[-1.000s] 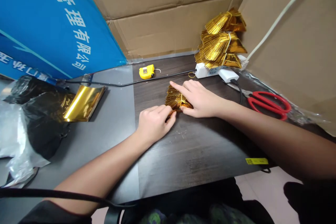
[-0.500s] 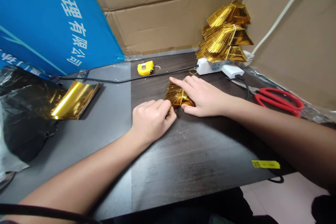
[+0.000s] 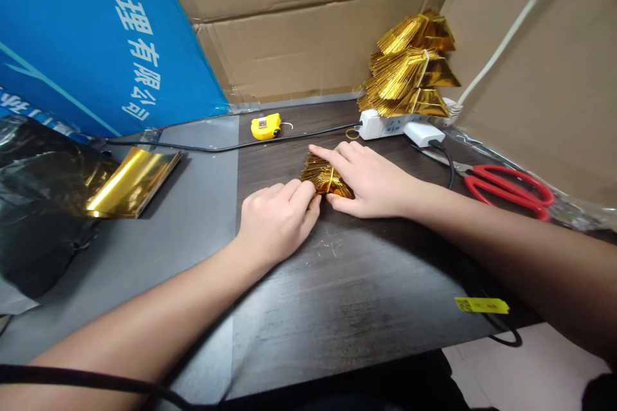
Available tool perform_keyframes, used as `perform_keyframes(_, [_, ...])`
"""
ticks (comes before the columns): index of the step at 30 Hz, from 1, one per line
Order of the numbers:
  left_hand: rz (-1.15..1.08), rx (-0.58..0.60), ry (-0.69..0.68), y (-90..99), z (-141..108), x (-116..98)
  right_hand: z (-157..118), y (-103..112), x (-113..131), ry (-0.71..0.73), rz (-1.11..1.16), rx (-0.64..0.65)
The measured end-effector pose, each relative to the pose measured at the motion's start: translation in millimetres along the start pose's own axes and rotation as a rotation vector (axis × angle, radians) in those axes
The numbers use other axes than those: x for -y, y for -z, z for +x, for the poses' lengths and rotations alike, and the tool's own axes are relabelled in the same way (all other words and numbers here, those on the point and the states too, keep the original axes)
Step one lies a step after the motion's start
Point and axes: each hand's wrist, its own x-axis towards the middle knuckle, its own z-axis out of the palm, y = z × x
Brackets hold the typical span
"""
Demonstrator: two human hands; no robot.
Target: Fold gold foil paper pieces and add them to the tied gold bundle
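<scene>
A small bundle of pleated gold foil (image 3: 324, 170), tied round its middle with a pale band, lies on the dark wood-grain table between my hands. My left hand (image 3: 278, 215) has its fingers curled and pinches the near left corner of the bundle. From the right, my right hand (image 3: 364, 180) grips the bundle's other end, thumb at the near side and index finger stretched along the far side. Several similar tied gold foil fans (image 3: 409, 70) are stacked on a white power strip (image 3: 373, 124) at the back right.
Behind the bundle are a yellow tape measure (image 3: 266, 126) and a black cable. Red-handled scissors (image 3: 513, 189) lie beyond my right forearm. At left, gold foil sheets (image 3: 135, 183) rest by a black plastic bag (image 3: 38, 205). Cardboard walls (image 3: 299, 45) stand behind.
The view has shifted slightly. Both hands keep their hold on the foil bundle, with my left fingers only slightly moved at its corner.
</scene>
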Motion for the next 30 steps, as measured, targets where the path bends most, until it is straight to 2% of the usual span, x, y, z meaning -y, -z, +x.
perform_keyframes(5, [-0.123,0.005,-0.058,4.2,-3,3,-2,-1,-2,0.024,0.039,-0.041])
perform_keyframes(10, [-0.398,0.028,-0.122,6.9,-5,4,-5,-2,-11,0.121,0.081,-0.073])
perform_keyframes(13, [-0.578,0.054,-0.117,4.0,-6,7,-6,0,-14,0.106,0.087,-0.068])
perform_keyframes(17, [-0.848,0.204,-0.188,2.4,-3,11,-5,2,-13,0.058,0.067,-0.017])
perform_keyframes(21, [-0.941,0.343,-0.245,9.1,0,9,-4,3,-11,0.033,0.043,0.032])
perform_keyframes(24, [-0.888,0.327,-0.188,11.3,0,6,-3,3,-8,0.024,0.027,0.046])
perform_keyframes(30, [-0.705,0.243,0.163,2.0,-4,-3,-3,5,-1,-0.039,0.033,0.059])
